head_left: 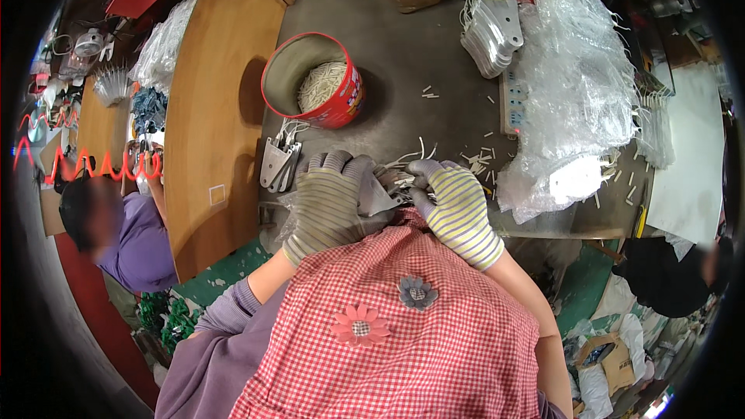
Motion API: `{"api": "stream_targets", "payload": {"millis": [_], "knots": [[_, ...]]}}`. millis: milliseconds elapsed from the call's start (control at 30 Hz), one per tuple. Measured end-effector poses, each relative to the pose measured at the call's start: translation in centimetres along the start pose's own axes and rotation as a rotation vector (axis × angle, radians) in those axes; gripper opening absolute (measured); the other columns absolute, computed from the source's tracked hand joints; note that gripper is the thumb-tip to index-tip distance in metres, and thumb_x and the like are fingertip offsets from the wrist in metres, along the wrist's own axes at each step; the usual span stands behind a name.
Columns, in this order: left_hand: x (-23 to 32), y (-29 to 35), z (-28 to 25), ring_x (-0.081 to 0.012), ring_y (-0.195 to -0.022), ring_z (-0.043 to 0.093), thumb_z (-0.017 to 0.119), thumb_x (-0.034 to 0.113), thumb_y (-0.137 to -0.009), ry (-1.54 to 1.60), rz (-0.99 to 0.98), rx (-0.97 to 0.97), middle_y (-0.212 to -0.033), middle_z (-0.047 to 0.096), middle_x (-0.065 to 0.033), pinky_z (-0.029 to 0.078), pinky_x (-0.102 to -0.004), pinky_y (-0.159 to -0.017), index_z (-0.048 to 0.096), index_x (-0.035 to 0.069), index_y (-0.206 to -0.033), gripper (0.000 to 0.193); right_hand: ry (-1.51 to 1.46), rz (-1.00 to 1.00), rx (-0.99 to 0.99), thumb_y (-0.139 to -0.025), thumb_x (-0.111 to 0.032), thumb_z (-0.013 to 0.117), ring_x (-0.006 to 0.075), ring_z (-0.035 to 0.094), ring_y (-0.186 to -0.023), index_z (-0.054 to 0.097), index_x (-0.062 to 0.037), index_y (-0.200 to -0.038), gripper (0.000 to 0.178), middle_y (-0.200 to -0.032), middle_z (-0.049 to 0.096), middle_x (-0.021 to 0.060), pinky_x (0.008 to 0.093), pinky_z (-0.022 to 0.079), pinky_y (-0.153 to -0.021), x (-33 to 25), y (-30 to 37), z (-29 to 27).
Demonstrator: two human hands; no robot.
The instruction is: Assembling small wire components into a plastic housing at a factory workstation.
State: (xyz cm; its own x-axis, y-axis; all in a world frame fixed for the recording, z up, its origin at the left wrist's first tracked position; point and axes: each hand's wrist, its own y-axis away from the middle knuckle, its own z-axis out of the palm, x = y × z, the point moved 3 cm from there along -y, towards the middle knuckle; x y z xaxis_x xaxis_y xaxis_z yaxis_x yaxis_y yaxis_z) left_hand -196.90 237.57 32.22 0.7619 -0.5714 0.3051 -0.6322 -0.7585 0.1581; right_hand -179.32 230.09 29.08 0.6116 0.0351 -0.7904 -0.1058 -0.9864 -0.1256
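Both hands wear striped knit gloves and meet at the table's near edge, in front of my checked apron. My left hand (330,198) is closed over a bundle of grey metal plates (376,195) with thin white wires, its fingers curled down on them. My right hand (459,208) pinches at the bundle's right end, thumb and fingers together; what lies between them is hidden. Several white wire ends stick up between the hands. Just beyond my left hand, a small stack of metal plates (278,164) with white leads lies on the dark table (388,54).
A red tin (341,105) of short white tubes stands at the far left. Loose white tubes (481,159) lie right of my hands. Farther right are stacked metal plates (494,31), a power strip (512,105) and clear plastic wrap (578,77). A wooden panel (221,109) borders the left.
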Motion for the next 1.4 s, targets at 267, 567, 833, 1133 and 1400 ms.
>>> {"api": "stream_targets", "payload": {"millis": [267,567,833,1133,1400], "knots": [[0.1,0.7,-1.4,-0.0358,-0.096,0.061,0.086,0.040,-0.057,0.186,0.085,0.189,-0.103,0.061,-0.0152,0.051,-0.0464,-0.083,0.062,0.005,-0.119,0.075,0.163,-0.272,0.106,-0.077,-0.014,0.066,0.0307,0.064,-0.082,0.067,-0.0077,-0.096,0.020,-0.087,0.068,0.0095,0.0435,0.049,-0.072,-1.6,0.1,-0.8],[0.1,1.4,-2.9,-0.0337,-0.096,0.063,0.087,0.044,-0.057,0.186,0.114,0.044,-0.108,0.060,-0.0145,0.054,-0.0446,-0.079,0.061,0.008,-0.124,0.080,-0.149,-0.138,0.057,-0.079,-0.009,0.073,0.0279,0.064,-0.088,0.066,-0.0060,-0.102,0.025,-0.091,0.066,0.0090,0.0403,0.051,-0.080,-2.2,0.5,-1.9],[-0.9,1.6,-1.5,-0.0315,-0.093,0.061,0.088,0.045,-0.052,0.111,0.172,0.059,-0.107,0.063,-0.0102,0.052,-0.0425,-0.078,0.061,0.009,-0.127,0.087,-0.330,0.117,-0.021,-0.081,-0.011,0.074,0.0271,0.068,-0.081,0.069,-0.0050,-0.100,0.020,-0.091,0.070,0.0111,0.0358,0.053,-0.074,-2.5,0.9,-2.5],[-2.2,1.8,-1.6,-0.0355,-0.110,0.057,0.086,0.042,-0.057,0.461,0.074,0.022,-0.115,0.059,-0.0162,0.046,-0.0462,-0.092,0.059,0.008,-0.122,0.079,-0.297,0.006,-0.075,-0.081,-0.021,0.076,0.0325,0.066,-0.085,0.066,-0.0061,-0.110,0.034,-0.093,0.070,0.0116,0.0381,0.052,-0.079,-1.7,1.4,-1.9],[-17.0,1.6,1.6,-0.0368,-0.098,0.061,0.083,0.038,-0.068,0.024,-0.500,0.453,-0.108,0.058,-0.0224,0.051,-0.0432,-0.084,0.063,-0.001,-0.112,0.062,-0.336,0.414,0.393,-0.089,-0.005,0.065,0.0130,0.064,-0.075,0.063,-0.0037,-0.117,0.028,-0.088,0.069,0.0066,0.0285,0.053,-0.073,4.5,1.8,-4.9]]}}
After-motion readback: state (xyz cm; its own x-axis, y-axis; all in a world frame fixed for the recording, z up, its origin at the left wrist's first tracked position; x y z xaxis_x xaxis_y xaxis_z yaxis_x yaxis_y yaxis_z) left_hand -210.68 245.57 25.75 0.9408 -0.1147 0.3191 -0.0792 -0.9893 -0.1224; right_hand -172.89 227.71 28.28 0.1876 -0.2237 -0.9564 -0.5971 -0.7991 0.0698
